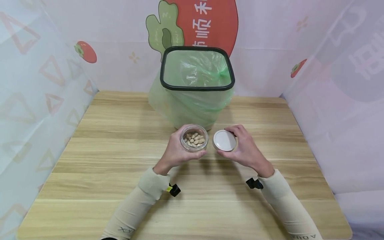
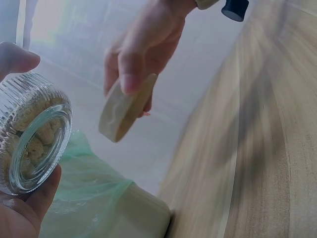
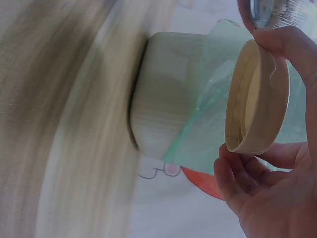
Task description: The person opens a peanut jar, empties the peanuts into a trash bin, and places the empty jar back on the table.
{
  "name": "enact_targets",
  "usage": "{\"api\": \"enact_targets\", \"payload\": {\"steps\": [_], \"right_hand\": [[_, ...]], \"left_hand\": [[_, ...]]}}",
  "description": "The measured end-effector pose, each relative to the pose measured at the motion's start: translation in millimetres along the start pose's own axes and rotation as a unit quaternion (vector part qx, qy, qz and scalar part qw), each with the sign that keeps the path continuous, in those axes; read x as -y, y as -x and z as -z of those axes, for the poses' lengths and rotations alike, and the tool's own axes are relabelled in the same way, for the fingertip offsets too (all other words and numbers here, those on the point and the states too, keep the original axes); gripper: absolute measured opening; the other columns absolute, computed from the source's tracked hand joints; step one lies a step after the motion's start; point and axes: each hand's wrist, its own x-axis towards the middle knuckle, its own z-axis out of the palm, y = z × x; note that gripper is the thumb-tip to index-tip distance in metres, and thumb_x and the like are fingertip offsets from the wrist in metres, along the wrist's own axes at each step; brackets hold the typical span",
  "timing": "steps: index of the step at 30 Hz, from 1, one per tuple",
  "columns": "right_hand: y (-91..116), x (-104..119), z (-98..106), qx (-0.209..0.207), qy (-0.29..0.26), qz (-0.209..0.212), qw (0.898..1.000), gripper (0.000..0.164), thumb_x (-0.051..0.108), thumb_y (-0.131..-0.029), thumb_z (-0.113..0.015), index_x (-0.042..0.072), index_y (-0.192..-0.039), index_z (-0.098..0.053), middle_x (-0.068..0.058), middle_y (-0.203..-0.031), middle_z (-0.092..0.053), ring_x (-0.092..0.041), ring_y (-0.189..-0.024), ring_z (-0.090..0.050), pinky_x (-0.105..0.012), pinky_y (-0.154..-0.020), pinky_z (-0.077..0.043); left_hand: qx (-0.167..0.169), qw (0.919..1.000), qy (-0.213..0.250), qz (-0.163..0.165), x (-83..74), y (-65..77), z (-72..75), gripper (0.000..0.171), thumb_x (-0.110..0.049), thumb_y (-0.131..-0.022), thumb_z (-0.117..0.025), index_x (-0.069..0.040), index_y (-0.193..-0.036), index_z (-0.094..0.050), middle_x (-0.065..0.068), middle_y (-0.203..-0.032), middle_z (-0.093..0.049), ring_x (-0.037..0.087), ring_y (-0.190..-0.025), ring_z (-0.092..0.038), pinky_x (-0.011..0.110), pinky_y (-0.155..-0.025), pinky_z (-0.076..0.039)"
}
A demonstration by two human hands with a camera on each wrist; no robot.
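Note:
My left hand [image 1: 175,150] grips a clear glass jar [image 2: 37,129] round its side, with the thumb on the near side. Through the open mouth, peanuts in their shells [image 1: 195,139] show inside the jar. To the right, my right hand [image 1: 246,150] holds a round white lid [image 1: 225,140] by its rim, between thumb and fingers. The lid is off the jar, with a small gap between the two. In the right wrist view the lid's hollow underside [image 3: 245,99] is visible. Both things are held above the table.
A bin [image 3: 166,89] with a black rim [image 1: 198,88] and a green plastic liner [image 1: 192,106] stands just beyond the hands, at the back of the wooden table [image 1: 114,160]. Printed cloth walls [image 1: 261,50] enclose the back and sides.

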Motion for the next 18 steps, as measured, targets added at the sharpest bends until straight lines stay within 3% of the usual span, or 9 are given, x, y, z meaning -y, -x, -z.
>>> {"api": "enact_targets", "payload": {"steps": [11, 18], "right_hand": [[1.1, -9.5, -16.7, 0.060, 0.045, -0.010, 0.997, 0.078, 0.038, -0.071, -0.096, 0.002, -0.132, -0.062, -0.013, -0.121, -0.063, -0.028, -0.105, -0.062, -0.044, -0.086, -0.057], [1.3, -11.3, -24.8, 0.096, 0.053, -0.014, 0.994, 0.081, 0.036, -0.072, -0.095, -0.003, -0.134, -0.060, -0.017, -0.127, -0.063, -0.031, -0.110, -0.061, -0.046, -0.093, -0.057]], "left_hand": [[0.001, 1.0000, 0.004, 0.002, 0.0, 0.0, 0.5, 0.072, -0.006, -0.067, -0.097, -0.012, -0.131, -0.065, 0.005, -0.120, -0.075, 0.021, -0.115, -0.068, 0.029, -0.108, -0.052], [0.004, 0.9999, 0.008, 0.008, 1.3, -0.5, 0.7, 0.071, -0.006, -0.068, -0.096, -0.011, -0.132, -0.064, 0.006, -0.121, -0.074, 0.020, -0.116, -0.068, 0.029, -0.108, -0.053]]}}
